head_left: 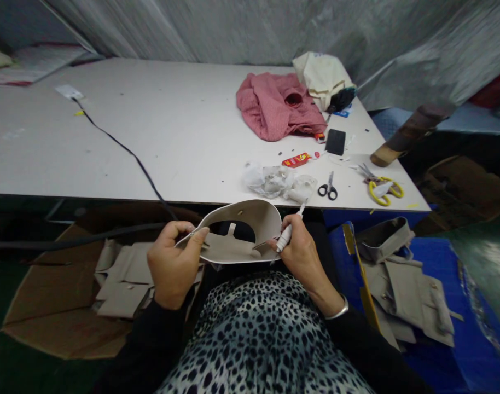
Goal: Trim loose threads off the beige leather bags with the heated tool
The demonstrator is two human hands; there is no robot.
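A beige leather-like bag piece [250, 224] with a curved opening is held over my lap, just below the table edge. My left hand [174, 265] pinches its left end between thumb and fingers. My right hand [301, 254] is closed around a small white pen-like tool [289, 230] whose lower end rests against the right side of the piece.
The white table [151, 137] carries a pink cloth [278, 104], a cream bag [321, 74], black scissors [327, 189], yellow scissors [383, 189], crumpled plastic [274, 180], a dark card [335, 141] and a black cable [122, 148]. Beige pieces lie on cardboard [122, 279] and in a blue bin [410, 290].
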